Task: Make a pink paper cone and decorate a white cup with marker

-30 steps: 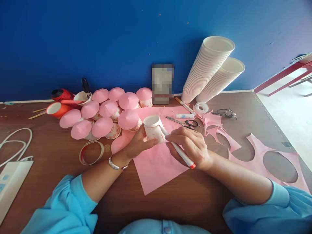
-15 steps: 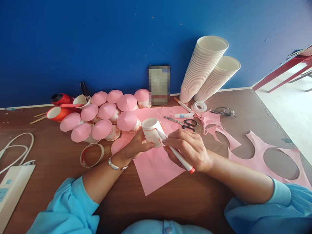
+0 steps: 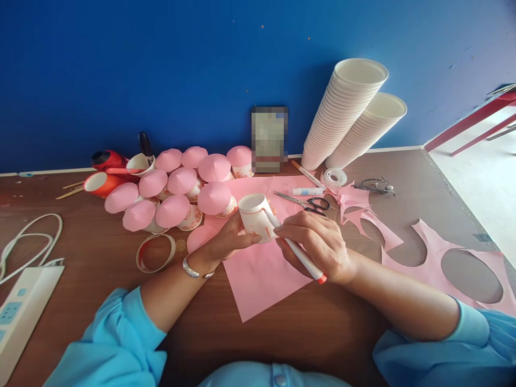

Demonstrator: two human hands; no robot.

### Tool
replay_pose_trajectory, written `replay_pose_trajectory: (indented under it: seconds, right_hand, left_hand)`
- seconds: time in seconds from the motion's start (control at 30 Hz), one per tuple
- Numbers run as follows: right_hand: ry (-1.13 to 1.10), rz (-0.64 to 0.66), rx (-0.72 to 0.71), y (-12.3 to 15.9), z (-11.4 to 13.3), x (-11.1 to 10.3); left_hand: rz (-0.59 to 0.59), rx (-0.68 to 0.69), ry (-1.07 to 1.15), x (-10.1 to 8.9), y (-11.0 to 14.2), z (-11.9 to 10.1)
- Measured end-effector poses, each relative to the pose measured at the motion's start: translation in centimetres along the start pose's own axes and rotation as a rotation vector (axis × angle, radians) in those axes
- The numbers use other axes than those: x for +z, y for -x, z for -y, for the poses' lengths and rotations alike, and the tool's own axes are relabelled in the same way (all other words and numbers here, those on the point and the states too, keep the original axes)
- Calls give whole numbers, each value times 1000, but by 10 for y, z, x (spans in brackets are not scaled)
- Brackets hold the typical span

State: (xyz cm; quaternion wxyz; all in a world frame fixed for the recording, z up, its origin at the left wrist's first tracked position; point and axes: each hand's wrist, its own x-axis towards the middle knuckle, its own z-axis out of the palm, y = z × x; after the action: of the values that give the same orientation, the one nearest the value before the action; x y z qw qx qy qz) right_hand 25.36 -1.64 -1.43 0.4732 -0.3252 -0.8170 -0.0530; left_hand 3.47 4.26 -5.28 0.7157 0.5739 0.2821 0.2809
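A white paper cup (image 3: 253, 219) with orange-red lines drawn on its side is held tilted by my left hand (image 3: 230, 236), thumb across its lower front. My right hand (image 3: 316, 244) is closed on a white marker pen (image 3: 300, 255) with a red end, its tip against the cup's side. Beneath both hands lies a sheet of pink paper (image 3: 262, 287). Just behind the right hand are black-handled scissors (image 3: 300, 201) and a glue stick (image 3: 306, 191). Part of the cup's lower right is close behind my right fingertips.
Several cups topped with pink paper cones (image 3: 183, 180) stand at left. Tall stacks of white cups (image 3: 342, 115) lean near the blue wall beside a tablet-like screen (image 3: 269, 140). Tape rolls (image 3: 155, 252), cut pink scraps (image 3: 433, 258) and a power strip (image 3: 30, 317) lie around.
The whole scene has shifted slightly to the right in view. My hands keep the same hold on cup and marker, with the tip still at the cup's side.
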Motion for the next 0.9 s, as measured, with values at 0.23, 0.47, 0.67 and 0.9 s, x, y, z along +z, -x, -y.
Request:
replay_pose_trajectory:
  seconds: [0.23,0.47,0.67,0.9]
  right_hand:
    - [3,7,6,-1,1,-1]
    - [3,1,5,2,2,2]
    - [-10,13,11,0,4,1]
    - [-14,13,11,3,4,3]
  left_hand:
    - [-20,5,-20,-3,1,5]
    - [29,60,35,-3,-1,6]
    - [49,66,81,-1,-3,1]
    - [6,46,92,1,-2,-1]
